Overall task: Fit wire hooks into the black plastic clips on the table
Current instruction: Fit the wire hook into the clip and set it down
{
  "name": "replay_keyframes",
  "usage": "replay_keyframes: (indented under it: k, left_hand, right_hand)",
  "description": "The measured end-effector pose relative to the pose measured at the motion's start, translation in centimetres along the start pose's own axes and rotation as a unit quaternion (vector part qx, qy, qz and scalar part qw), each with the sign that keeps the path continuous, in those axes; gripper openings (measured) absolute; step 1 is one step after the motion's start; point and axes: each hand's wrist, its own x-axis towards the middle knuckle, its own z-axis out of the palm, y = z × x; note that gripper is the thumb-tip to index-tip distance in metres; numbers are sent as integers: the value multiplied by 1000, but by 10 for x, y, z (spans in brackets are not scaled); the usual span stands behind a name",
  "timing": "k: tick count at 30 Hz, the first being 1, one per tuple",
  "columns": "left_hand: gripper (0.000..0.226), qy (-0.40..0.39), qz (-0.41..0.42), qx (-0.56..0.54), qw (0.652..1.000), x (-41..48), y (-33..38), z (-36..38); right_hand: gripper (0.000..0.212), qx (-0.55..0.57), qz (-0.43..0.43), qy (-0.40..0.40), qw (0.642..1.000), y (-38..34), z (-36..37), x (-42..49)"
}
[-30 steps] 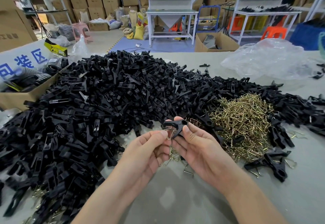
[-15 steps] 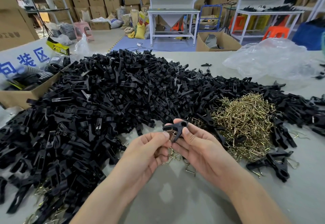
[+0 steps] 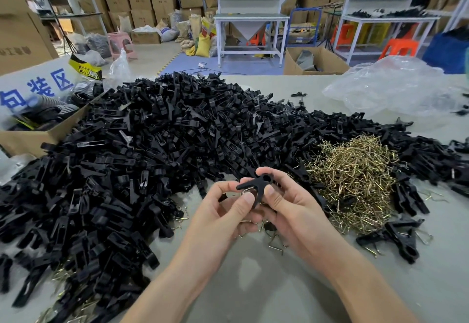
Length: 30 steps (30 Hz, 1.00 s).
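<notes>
Both hands meet above the table's near middle. My right hand point(image 3: 291, 203) pinches a black plastic clip point(image 3: 256, 184) between thumb and fingers. My left hand point(image 3: 225, 211) pinches the same clip from the left, and a thin wire hook point(image 3: 245, 190) shows just under the clip by the left fingertips. A huge heap of black clips point(image 3: 142, 155) covers the left and middle of the table. A mound of brass-coloured wire hooks point(image 3: 355, 175) lies to the right of my hands.
A few clips with hooks fitted point(image 3: 396, 236) lie at the right. Loose hooks point(image 3: 275, 242) lie under my hands. A cardboard box point(image 3: 38, 134) stands at the left edge, a crumpled clear plastic bag point(image 3: 396, 89) at the far right. Grey tabletop point(image 3: 266, 292) shows near me.
Both hands have shifted the clip slightly; it now stands a little more turned, with its forked end pointing left. My left fingers have moved closer under it.
</notes>
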Motion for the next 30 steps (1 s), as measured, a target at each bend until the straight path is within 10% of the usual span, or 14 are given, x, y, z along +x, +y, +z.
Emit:
replay_keyframes:
  k: [30]
  left_hand:
    - [25, -163, -68, -173, 969, -5, 7, -6]
  right_hand:
    - [36, -111, 9, -44, 993, 6, -7, -2]
